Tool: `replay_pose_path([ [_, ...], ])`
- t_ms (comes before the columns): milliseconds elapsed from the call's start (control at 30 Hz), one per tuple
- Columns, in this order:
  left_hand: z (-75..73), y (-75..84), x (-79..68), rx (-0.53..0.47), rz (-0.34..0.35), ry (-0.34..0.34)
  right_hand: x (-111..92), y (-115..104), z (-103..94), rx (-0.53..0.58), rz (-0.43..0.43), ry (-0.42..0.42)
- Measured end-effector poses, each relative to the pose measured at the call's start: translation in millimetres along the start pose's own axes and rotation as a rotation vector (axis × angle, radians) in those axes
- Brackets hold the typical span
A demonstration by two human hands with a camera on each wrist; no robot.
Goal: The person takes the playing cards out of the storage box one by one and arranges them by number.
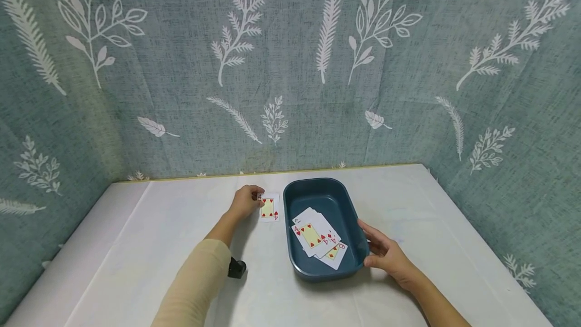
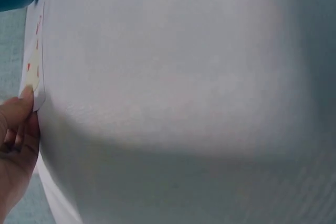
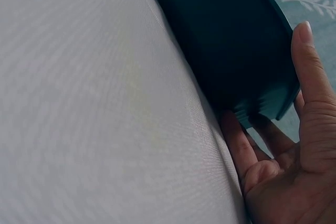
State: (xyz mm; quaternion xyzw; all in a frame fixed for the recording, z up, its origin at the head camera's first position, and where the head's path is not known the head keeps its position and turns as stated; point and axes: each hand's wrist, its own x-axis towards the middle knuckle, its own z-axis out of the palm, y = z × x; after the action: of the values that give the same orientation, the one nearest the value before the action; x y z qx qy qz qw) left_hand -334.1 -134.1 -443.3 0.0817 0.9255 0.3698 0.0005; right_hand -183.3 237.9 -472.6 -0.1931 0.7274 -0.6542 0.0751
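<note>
At the table's far side my left hand (image 1: 246, 201) pinches the near-left edge of a playing card (image 1: 268, 208), the four of hearts, face up. In the left wrist view the thumb (image 2: 20, 107) lies on the card's face (image 2: 38, 72), with fingers bent beneath its edge. A dark teal plastic tub (image 1: 297, 268) stands to the right of that card. Several playing cards (image 1: 312, 233) lie overlapping in it, another four of hearts on top. My right hand (image 1: 388, 256) holds the tub's right side, thumb (image 3: 310, 66) at the rim and fingers against the outer wall.
White cloth covers the table (image 1: 136, 246). A patterned green fabric backdrop (image 1: 290, 130) rises behind it and at both sides. Beside the left forearm a small black device (image 1: 237, 268) sticks out from the sleeve.
</note>
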Motion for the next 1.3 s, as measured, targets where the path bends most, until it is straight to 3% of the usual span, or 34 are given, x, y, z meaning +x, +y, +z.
replay_pose_path([
  [467,0.1,-1.8,-2.9,0.040,-0.018,0.005,1,-1,1.5,0.006,0.005,-0.002],
  [933,-16.9,4.8,-7.7,-0.003,-0.016,-0.023,0,0,0.5,0.000,-0.005,0.007],
  [1300,-31.3,29.9,-16.6,-0.031,0.126,-0.023,0,-1,0.9,0.004,-0.002,0.002],
])
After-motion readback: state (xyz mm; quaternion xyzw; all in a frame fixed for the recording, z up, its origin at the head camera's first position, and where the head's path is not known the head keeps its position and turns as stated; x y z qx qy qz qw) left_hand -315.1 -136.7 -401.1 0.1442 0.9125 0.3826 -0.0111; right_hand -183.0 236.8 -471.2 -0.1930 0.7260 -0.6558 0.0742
